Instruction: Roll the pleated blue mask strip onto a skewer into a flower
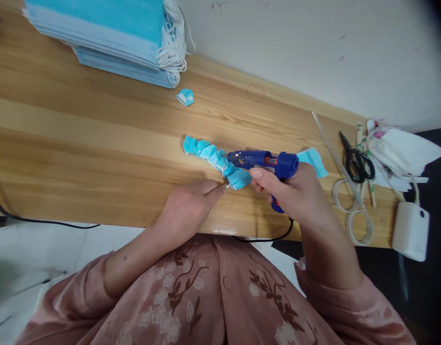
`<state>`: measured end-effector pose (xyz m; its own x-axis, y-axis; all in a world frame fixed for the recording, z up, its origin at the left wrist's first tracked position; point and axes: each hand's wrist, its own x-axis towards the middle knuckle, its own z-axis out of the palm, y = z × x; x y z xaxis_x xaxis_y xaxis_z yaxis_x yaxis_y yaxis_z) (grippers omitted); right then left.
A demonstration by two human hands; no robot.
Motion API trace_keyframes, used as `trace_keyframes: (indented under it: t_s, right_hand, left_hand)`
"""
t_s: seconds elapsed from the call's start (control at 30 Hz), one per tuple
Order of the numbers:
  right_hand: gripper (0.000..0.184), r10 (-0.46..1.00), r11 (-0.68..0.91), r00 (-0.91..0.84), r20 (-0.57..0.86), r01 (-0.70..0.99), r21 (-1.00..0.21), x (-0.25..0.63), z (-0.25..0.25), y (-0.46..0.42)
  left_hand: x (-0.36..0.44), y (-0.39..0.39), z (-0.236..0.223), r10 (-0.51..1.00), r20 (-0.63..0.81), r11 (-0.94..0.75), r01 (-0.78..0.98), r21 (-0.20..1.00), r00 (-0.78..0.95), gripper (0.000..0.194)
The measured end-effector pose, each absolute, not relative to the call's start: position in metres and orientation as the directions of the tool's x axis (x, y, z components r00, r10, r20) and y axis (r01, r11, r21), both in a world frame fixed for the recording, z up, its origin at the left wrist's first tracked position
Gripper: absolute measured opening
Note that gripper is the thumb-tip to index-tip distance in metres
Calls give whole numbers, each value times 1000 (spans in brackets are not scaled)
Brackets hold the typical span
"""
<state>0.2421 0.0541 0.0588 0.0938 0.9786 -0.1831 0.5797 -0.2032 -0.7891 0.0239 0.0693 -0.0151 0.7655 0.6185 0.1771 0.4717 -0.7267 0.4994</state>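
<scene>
My right hand [302, 194] is wrapped round the handle of a blue hot glue gun [259, 160]. The gun's nozzle points left, at or just over the middle of a crinkled light-blue folded strip [206, 151]; contact cannot be made out. That strip lies slantwise on the wooden table. At its near end, my left hand [187, 207] pinches a thin pale stick [227, 186], whose tip shows beside the folds. A small folded blue piece [186, 97] lies apart, farther back. Behind my right wrist sits a flat blue scrap [313, 160].
Stacked blue face masks [108, 43] stand at the back left. On the right are black scissors [356, 163], tape rolls [360, 228], a clear glue stick [330, 143], a white bag [409, 151] and a white adapter [410, 230]. A black cord [274, 238] hangs along the table's front edge.
</scene>
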Motion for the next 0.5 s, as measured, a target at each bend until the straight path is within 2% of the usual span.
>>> trace_keyframes:
  t_s: [0.5]
  right_hand:
    - [28, 982, -186, 89, -166, 616, -765, 250, 60, 54]
  left_hand:
    - [24, 69, -14, 639, 89, -664, 489, 565, 764, 39]
